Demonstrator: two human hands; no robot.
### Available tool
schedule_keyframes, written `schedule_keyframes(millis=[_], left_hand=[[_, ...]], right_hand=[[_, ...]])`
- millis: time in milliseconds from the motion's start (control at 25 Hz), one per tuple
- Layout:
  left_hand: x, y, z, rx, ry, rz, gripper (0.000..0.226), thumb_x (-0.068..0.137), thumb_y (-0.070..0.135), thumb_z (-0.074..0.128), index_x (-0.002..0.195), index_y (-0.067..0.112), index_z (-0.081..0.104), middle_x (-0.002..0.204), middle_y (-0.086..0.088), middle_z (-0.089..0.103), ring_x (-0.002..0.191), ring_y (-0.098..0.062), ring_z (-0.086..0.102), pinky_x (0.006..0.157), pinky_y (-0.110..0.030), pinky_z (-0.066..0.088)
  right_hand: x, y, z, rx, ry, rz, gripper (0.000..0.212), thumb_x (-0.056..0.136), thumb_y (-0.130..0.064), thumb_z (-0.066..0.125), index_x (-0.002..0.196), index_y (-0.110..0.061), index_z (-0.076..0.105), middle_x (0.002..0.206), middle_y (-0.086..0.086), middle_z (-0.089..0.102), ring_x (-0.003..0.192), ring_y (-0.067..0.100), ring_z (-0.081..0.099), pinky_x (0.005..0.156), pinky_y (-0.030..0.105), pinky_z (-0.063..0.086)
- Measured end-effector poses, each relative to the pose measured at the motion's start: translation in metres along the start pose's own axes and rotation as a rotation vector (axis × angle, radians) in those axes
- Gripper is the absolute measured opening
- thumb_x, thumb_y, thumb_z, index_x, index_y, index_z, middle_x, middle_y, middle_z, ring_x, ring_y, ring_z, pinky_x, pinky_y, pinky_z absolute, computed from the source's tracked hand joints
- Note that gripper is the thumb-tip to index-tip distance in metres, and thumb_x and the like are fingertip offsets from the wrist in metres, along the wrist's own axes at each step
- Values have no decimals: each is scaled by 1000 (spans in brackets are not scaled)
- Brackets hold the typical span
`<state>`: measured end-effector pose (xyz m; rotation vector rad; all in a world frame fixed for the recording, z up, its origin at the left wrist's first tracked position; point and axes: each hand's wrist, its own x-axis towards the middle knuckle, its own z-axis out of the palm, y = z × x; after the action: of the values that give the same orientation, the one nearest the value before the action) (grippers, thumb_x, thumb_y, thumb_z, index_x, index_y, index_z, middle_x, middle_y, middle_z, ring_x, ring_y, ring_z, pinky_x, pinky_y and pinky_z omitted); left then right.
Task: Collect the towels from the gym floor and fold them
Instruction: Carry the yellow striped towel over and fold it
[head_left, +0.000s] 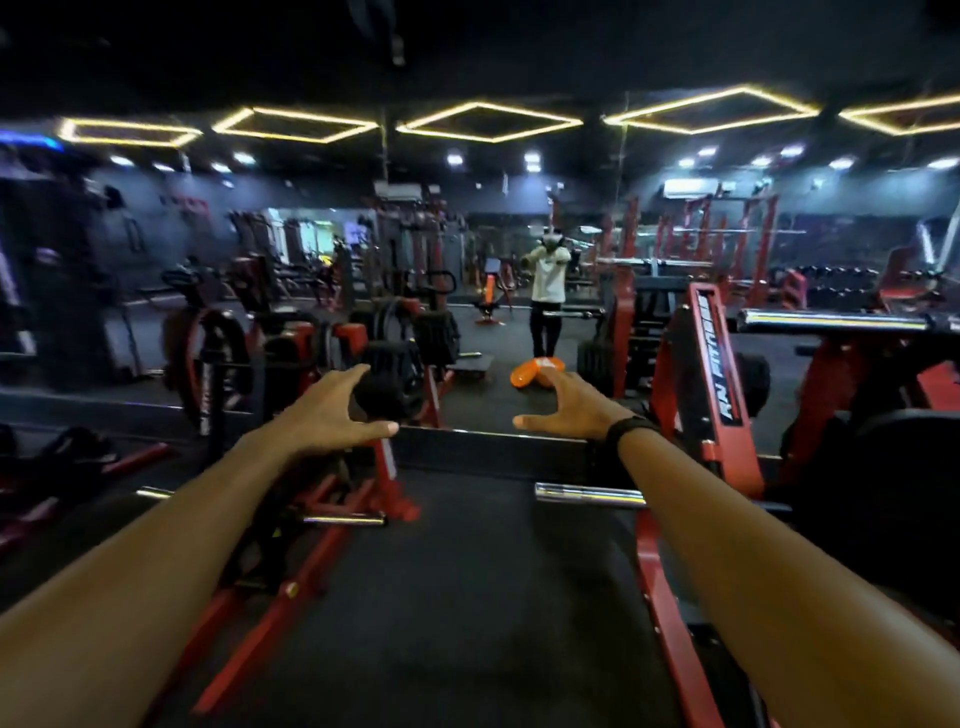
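Both my arms reach straight out in front of me over a dark gym floor (467, 597). My left hand (337, 410) is spread, thumb pointing right, and holds nothing. My right hand (566, 408) is spread the same way, thumb pointing left, with a black band on its wrist, and is also empty. No towel shows on the floor near me. An orange thing (535, 371) lies on the floor in the mirror ahead, just past my right hand; I cannot tell what it is.
A wall mirror (493, 332) faces me and reflects a person in a white top (548, 280). Red and black weight machines (717, 395) stand close on the right and others (332, 467) on the left, with chrome bars (587, 493) sticking into the aisle.
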<state>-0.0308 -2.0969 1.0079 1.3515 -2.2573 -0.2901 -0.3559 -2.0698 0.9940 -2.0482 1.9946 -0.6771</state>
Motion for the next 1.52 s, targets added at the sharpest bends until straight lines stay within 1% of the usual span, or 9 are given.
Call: schedule_keyframes(millis=[160, 200, 320, 480, 680, 960, 1120, 1360, 1520], left_hand=[[-79, -42, -85, 85, 101, -65, 110, 58, 73, 71, 142, 11, 38, 141, -11, 48, 126, -25, 49, 107, -35, 39], [-103, -56, -106, 102, 141, -81, 106, 60, 69, 73, 142, 10, 39, 142, -11, 48, 127, -25, 49, 107, -33, 38], [-186, -90, -167, 109, 230, -224, 85, 76, 40, 77, 143, 7, 37, 143, -8, 44, 131, -24, 42, 100, -21, 32], [-305, -137, -231, 189, 271, -386, 105, 62, 63, 75, 144, 10, 36, 142, -11, 48, 126, -27, 49, 104, -28, 37], [-458, -192, -299, 298, 412, -588, 79, 70, 52, 76, 133, 13, 50, 127, -8, 60, 119, -27, 55, 96, -31, 41], [-652, -260, -380, 410, 556, -967, 89, 73, 53, 72, 145, 16, 35, 143, -11, 45, 130, -27, 44, 108, -40, 36], [-729, -290, -420, 427, 609, -1121, 90, 73, 53, 72, 146, 17, 33, 146, -10, 42, 132, -27, 43, 107, -41, 37], [-829, -334, -479, 508, 745, -1347, 88, 74, 47, 75, 145, 12, 36, 144, -11, 45, 132, -25, 44, 108, -36, 35], [-888, -348, -507, 524, 801, -1490, 92, 70, 54, 74, 145, 13, 38, 144, -9, 46, 132, -22, 44, 110, -33, 34]], right_hand=[[-18, -113, 5, 18, -32, -138, 98, 76, -57, 69, 150, -12, 23, 152, 7, 33, 138, 27, 34, 115, 42, 29], [-22, -143, 11, 34, -42, -173, 97, 77, -55, 69, 150, -12, 23, 153, 8, 31, 139, 26, 33, 115, 41, 28], [-43, -241, 44, 111, -157, -295, 100, 75, -56, 70, 151, -14, 20, 157, 7, 25, 142, 25, 29, 116, 42, 27], [-75, -367, 109, 163, -313, -484, 99, 79, -53, 69, 153, -19, 13, 159, 4, 17, 144, 23, 25, 115, 38, 26], [-126, -527, 190, 119, -424, -746, 99, 80, -51, 68, 153, -16, 12, 159, 5, 17, 144, 24, 23, 115, 38, 25], [-179, -723, 284, 156, -536, -1059, 92, 79, -47, 72, 149, -15, 23, 154, 5, 30, 139, 23, 34, 111, 33, 29], [-191, -832, 341, 144, -574, -1197, 103, 74, -58, 71, 152, -16, 18, 157, 6, 24, 142, 24, 28, 116, 41, 27], [-231, -1010, 413, 140, -635, -1446, 97, 79, -56, 67, 152, -17, 16, 158, 6, 21, 144, 24, 24, 115, 39, 23], [-275, -1107, 454, 196, -694, -1588, 97, 78, -55, 69, 151, -16, 18, 157, 7, 24, 143, 25, 26, 114, 41, 26]])
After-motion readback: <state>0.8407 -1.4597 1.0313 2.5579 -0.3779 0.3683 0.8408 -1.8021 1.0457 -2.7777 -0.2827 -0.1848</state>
